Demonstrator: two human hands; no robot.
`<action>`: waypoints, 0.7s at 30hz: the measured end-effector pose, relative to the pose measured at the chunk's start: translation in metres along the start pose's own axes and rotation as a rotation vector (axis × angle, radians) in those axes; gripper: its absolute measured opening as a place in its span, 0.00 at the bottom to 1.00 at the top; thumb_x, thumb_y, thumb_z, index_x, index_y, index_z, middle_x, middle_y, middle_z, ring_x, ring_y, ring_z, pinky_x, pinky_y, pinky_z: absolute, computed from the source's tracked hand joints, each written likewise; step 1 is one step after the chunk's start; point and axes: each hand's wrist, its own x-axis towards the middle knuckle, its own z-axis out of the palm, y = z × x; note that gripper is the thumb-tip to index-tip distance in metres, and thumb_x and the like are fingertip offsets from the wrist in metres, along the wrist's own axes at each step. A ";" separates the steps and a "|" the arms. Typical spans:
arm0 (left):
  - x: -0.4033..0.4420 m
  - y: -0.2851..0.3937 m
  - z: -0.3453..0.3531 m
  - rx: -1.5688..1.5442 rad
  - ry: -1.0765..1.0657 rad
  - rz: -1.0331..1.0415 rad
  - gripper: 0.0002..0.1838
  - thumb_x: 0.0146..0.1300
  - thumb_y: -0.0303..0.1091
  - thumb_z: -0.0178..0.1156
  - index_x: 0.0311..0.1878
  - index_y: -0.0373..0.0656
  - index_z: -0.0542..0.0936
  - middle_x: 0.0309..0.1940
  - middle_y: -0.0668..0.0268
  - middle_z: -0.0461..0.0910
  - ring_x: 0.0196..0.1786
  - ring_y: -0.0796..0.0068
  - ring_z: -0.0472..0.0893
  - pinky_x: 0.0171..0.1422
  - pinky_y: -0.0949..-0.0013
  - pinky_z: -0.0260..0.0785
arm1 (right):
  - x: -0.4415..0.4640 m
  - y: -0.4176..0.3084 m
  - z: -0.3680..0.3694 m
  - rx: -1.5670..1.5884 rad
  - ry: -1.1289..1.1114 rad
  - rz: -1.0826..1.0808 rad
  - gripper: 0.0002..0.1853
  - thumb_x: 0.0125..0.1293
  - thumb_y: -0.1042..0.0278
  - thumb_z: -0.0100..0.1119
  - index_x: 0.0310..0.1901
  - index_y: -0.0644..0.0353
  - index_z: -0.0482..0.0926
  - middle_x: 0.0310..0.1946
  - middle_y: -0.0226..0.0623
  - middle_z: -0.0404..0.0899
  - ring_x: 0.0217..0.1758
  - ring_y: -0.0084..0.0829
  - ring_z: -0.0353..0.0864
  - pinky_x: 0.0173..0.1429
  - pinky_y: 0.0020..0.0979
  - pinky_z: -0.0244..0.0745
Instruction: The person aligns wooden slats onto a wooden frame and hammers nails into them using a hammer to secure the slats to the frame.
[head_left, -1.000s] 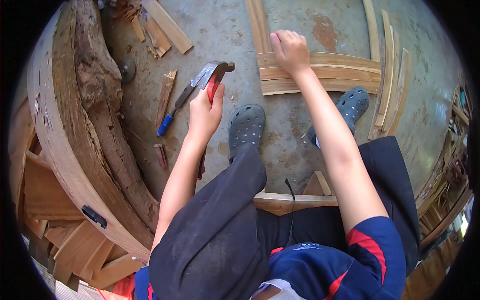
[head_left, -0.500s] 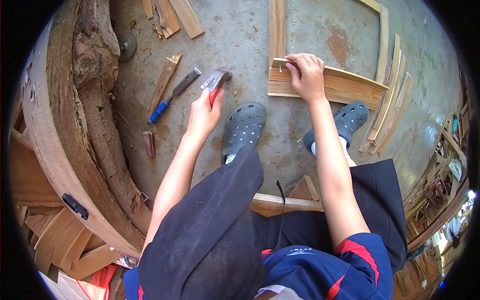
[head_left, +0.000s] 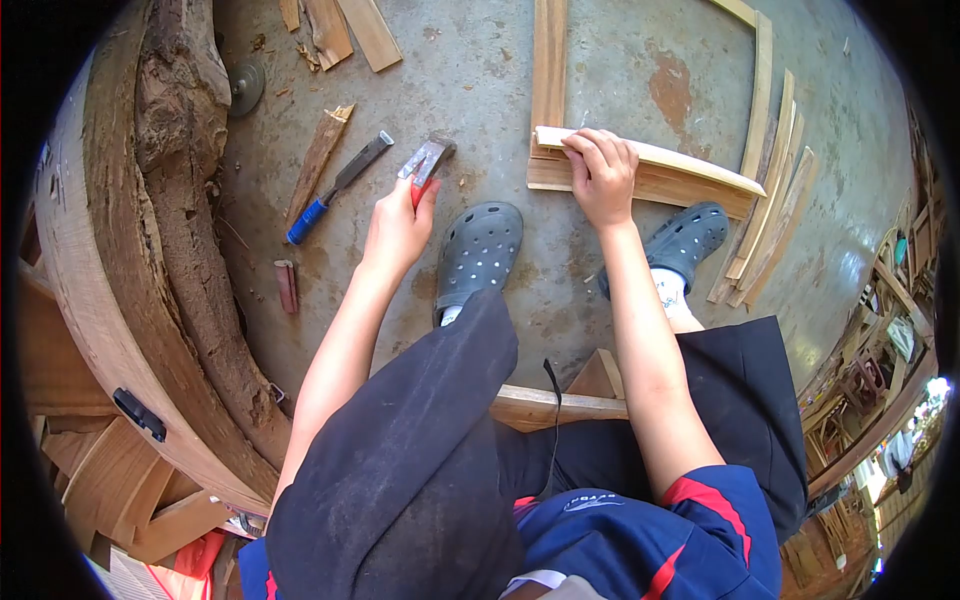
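Wooden strip (head_left: 682, 163) has turned, partly hidden by right hand (head_left: 604, 178).

From my end I can read no word with certainty. Small white lettering (head_left: 597, 497) stands beside a white emblem (head_left: 592, 506) on the navy shirt (head_left: 640, 522), too tiny and blurred to spell out. The white sock (head_left: 670, 283) bears dark marks (head_left: 668, 298) I cannot decipher.

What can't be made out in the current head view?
- Hammer handle: mostly hidden by the left hand.
- Held slat: a stretch near its left end is covered by the right hand.
- Long board: far end cut off by the top edge.
- Shirt lettering: too small to read surely.
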 end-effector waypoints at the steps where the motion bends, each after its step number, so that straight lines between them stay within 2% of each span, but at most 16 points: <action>1: 0.000 0.001 -0.001 0.013 -0.010 -0.007 0.14 0.66 0.38 0.58 0.47 0.38 0.74 0.30 0.42 0.78 0.38 0.40 0.79 0.38 0.52 0.72 | 0.000 0.001 0.000 0.000 0.000 0.000 0.09 0.55 0.69 0.64 0.39 0.49 0.80 0.40 0.26 0.79 0.48 0.31 0.77 0.55 0.35 0.63; 4: 0.001 0.000 0.000 0.027 -0.009 0.009 0.14 0.65 0.38 0.58 0.47 0.38 0.74 0.29 0.42 0.78 0.38 0.41 0.80 0.38 0.52 0.71 | 0.006 0.008 0.001 0.027 -0.004 0.019 0.08 0.56 0.68 0.64 0.38 0.49 0.80 0.40 0.27 0.80 0.47 0.31 0.78 0.53 0.34 0.65; 7: 0.002 0.000 0.001 0.033 -0.004 0.016 0.14 0.66 0.39 0.58 0.47 0.38 0.75 0.29 0.42 0.78 0.37 0.41 0.80 0.38 0.52 0.71 | 0.019 0.014 0.001 0.036 -0.017 -0.006 0.09 0.58 0.64 0.63 0.41 0.50 0.80 0.38 0.27 0.80 0.44 0.32 0.78 0.49 0.35 0.66; 9: 0.004 0.000 0.002 0.031 -0.001 0.026 0.14 0.66 0.39 0.58 0.47 0.38 0.75 0.29 0.42 0.78 0.37 0.41 0.80 0.38 0.52 0.71 | 0.030 0.015 0.006 -0.045 -0.069 0.051 0.11 0.60 0.59 0.62 0.43 0.50 0.78 0.35 0.27 0.79 0.40 0.32 0.77 0.46 0.36 0.66; 10: 0.004 0.000 0.002 0.027 0.004 0.030 0.14 0.66 0.39 0.57 0.47 0.38 0.75 0.29 0.42 0.78 0.37 0.41 0.80 0.38 0.52 0.71 | 0.035 0.018 0.010 -0.020 -0.058 0.033 0.11 0.61 0.56 0.60 0.40 0.53 0.75 0.32 0.31 0.77 0.37 0.36 0.75 0.44 0.38 0.66; 14: 0.005 0.002 0.003 0.046 0.001 0.016 0.15 0.66 0.40 0.57 0.47 0.38 0.75 0.29 0.42 0.78 0.37 0.41 0.80 0.38 0.52 0.71 | 0.042 0.027 0.023 0.118 -0.082 0.151 0.08 0.63 0.64 0.59 0.34 0.57 0.72 0.30 0.35 0.74 0.37 0.39 0.74 0.44 0.38 0.65; 18: 0.006 0.000 0.004 0.042 0.023 0.060 0.15 0.66 0.41 0.57 0.47 0.38 0.75 0.29 0.42 0.78 0.37 0.41 0.80 0.38 0.52 0.71 | 0.042 0.027 0.023 0.124 -0.084 0.154 0.08 0.62 0.64 0.60 0.33 0.57 0.72 0.30 0.35 0.74 0.37 0.39 0.74 0.43 0.39 0.65; 21: 0.005 0.001 0.003 0.040 0.014 0.060 0.16 0.66 0.41 0.57 0.47 0.38 0.75 0.29 0.42 0.78 0.37 0.40 0.79 0.38 0.52 0.71 | 0.041 0.027 0.024 0.088 -0.095 0.160 0.10 0.62 0.61 0.60 0.32 0.56 0.71 0.31 0.35 0.75 0.38 0.40 0.74 0.43 0.40 0.65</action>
